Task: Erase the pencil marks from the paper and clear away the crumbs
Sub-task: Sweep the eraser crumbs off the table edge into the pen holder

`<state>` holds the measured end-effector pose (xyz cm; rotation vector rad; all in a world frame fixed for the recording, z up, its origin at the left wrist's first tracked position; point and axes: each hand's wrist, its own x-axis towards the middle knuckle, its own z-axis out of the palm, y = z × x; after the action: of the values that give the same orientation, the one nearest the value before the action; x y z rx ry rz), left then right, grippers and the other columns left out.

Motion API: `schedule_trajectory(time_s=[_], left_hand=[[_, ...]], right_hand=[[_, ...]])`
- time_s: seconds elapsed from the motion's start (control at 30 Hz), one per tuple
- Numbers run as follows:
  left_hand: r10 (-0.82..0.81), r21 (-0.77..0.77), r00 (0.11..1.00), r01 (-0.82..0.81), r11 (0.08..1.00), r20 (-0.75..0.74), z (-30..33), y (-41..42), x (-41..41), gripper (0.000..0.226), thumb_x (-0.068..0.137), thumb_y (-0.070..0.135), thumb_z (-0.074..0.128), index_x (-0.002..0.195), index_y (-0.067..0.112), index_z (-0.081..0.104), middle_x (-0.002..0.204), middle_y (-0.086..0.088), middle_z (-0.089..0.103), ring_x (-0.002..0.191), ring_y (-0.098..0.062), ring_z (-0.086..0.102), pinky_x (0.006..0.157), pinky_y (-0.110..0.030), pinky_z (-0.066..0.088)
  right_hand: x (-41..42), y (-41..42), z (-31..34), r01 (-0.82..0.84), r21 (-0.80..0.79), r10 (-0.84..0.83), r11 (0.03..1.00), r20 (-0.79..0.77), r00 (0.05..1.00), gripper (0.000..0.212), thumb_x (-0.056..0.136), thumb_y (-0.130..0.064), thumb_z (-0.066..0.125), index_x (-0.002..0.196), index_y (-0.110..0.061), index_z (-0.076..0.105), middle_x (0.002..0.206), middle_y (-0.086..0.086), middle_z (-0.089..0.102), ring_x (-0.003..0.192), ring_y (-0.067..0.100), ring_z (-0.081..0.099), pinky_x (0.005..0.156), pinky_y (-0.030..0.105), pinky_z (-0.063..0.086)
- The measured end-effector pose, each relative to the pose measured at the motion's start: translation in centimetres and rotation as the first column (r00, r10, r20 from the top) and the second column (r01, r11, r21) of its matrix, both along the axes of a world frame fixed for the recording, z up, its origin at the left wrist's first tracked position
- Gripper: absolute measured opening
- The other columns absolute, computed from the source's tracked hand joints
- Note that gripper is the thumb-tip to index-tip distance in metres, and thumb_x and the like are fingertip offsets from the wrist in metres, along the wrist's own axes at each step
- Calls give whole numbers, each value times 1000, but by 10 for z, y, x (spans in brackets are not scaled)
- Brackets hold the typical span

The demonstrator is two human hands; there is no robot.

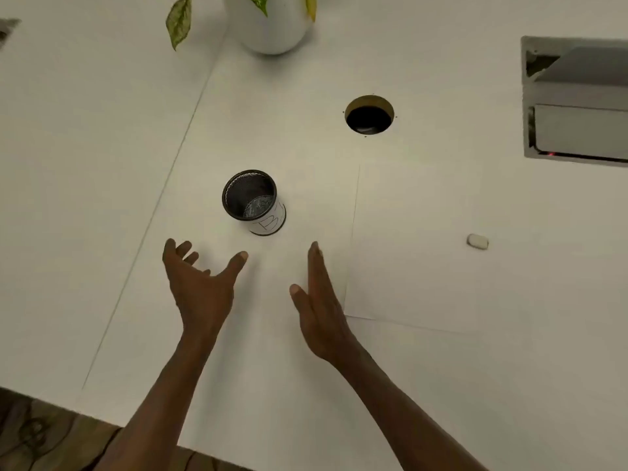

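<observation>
A white sheet of paper [414,246] lies on the white table, right of centre; I cannot make out pencil marks or crumbs on it. A small white eraser [477,241] rests near the paper's right side. My left hand [200,283] is held palm up with fingers spread, just below a black mesh cup. My right hand [319,307] stands on its edge with straight fingers, at the paper's left border. Neither hand holds anything.
The black mesh cup [253,202] with a white label stands left of the paper. A round cable hole [369,114] lies behind the paper. A white plant pot [272,25] sits at the back, a metal socket box [577,100] at the right. The table's front edge [102,416] runs at lower left.
</observation>
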<state>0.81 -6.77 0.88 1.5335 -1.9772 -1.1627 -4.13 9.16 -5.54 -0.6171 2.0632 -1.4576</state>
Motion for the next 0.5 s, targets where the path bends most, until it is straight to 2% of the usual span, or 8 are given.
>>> schedule_trajectory(time_s=[0.07,0.17,0.2,0.27,0.37,0.43,0.5], left_hand=[[-111,-6,994,111,994,-9,-11,-8,-10,128,70,33,94,162,14,7,161,1,32,144,-13,36,115,-36,39],[-216,-28,974,215,976,-65,-25,-11,-29,144,64,40,96,162,16,-6,170,-2,18,154,-12,21,125,-38,26],[-240,-40,967,237,971,-89,-29,-13,-37,148,61,42,97,162,16,-8,171,-4,15,156,-13,17,126,-37,22],[-265,-68,955,258,964,-129,-37,-13,-50,153,59,45,98,162,15,-10,171,-8,11,157,-17,14,125,-34,18],[-251,-98,948,235,967,-196,-48,-18,-67,152,57,46,98,162,14,-7,170,-10,14,156,-19,17,121,-28,19],[-216,-69,943,205,976,-252,-55,-23,-75,145,59,41,98,162,16,-2,167,-6,27,152,-15,29,115,-19,25],[-213,-47,939,208,977,-272,-59,-29,-81,135,61,37,97,161,14,9,152,2,48,139,-12,46,100,-2,31]], right_hand=[[-8,16,2,140,-15,-136,990,156,978,65,99,-32,34,156,-20,5,163,-12,1,146,-7,2,122,27,7],[-13,40,2,204,-1,-200,979,198,960,61,98,-33,35,155,-22,18,160,-14,17,143,-9,14,122,30,15],[-11,44,4,172,1,-170,985,165,971,60,98,-31,36,155,-21,18,160,-14,18,144,-8,14,122,27,15],[-1,52,7,54,66,-54,996,8,998,59,101,-28,35,155,-20,14,162,-12,12,146,-4,9,121,22,11],[16,60,1,-32,306,138,952,-332,933,63,103,-30,33,156,-13,3,164,-4,-1,149,7,-3,122,27,3],[28,62,-10,-31,445,242,895,-425,873,66,104,-37,30,155,-7,1,163,5,-4,150,15,-6,123,35,2],[39,61,-20,-42,539,324,841,-440,837,71,103,-45,28,154,-3,2,163,10,-3,151,19,-5,122,40,5]])
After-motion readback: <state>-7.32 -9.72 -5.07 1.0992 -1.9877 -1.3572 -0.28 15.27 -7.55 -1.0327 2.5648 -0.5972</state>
